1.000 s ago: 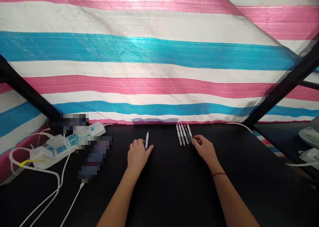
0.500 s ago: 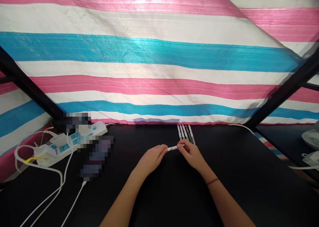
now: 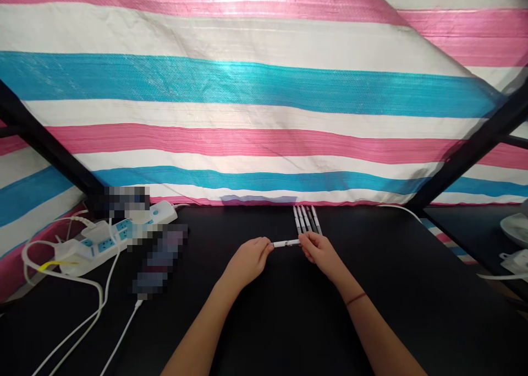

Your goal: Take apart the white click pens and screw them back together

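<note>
A white pen (image 3: 285, 244) is held nearly level between my two hands, just above the black table. My left hand (image 3: 251, 257) pinches its left end with thumb and fingers. At the right end, my right hand (image 3: 319, 250) has its fingers closed on the same pen. Several white pens (image 3: 306, 219) lie side by side behind my right hand, pointing away toward the striped sheet. One of them looks darker than the others. The lower ends of the row are partly hidden by my right hand.
On the left of the black table (image 3: 264, 321) lie a white power strip (image 3: 111, 244) with plugs and cables, and a blurred phone-like object (image 3: 160, 260) on a white cord. Striped sheeting (image 3: 264, 90) hangs behind, between black bars. A bowl (image 3: 515, 230) stands far right.
My hands have moved slightly apart, so more of the pen shows between them. My right hand has shifted a little to the right and my left hand a little to the left.
</note>
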Motion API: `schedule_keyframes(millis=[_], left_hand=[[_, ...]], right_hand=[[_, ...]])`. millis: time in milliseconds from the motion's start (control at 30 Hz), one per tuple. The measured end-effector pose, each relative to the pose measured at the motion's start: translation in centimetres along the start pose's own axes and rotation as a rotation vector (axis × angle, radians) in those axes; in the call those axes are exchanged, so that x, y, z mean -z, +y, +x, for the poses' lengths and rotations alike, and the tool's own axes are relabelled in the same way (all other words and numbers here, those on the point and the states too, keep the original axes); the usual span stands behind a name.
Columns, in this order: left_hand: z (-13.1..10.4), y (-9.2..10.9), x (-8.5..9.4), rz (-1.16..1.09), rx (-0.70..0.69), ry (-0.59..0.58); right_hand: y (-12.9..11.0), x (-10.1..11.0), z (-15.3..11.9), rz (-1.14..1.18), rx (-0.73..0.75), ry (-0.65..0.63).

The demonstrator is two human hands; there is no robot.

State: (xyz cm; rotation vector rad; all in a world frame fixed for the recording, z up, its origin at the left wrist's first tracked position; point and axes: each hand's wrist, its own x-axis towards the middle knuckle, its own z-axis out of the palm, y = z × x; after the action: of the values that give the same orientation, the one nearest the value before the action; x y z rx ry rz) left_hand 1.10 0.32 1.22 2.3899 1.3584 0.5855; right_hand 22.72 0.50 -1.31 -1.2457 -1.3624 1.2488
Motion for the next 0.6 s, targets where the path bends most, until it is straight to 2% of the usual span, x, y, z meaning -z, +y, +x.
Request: schedule_keyframes(millis=[200, 300, 467, 600], left_hand=[[-0.08, 0.16, 0.05, 0.009, 0.03, -0.04], [-0.04, 0.15, -0.24, -0.068, 0.028, -0.003], [0.03, 0.2, -0.49, -0.131, -0.032, 0.126], [-0.13, 0.3, -0.46, -0.036, -0.085, 0.178]], right_hand=[[0.31, 0.36, 0.01, -0.189, 0.119, 0.022], [0.41, 0.5, 0.13, -0.236, 0.159, 0.066], [0.13, 0.58, 0.18, -0.143, 0.085, 0.2], [-0.35, 0.29, 0.11, 0.03, 0.018, 0.163]])
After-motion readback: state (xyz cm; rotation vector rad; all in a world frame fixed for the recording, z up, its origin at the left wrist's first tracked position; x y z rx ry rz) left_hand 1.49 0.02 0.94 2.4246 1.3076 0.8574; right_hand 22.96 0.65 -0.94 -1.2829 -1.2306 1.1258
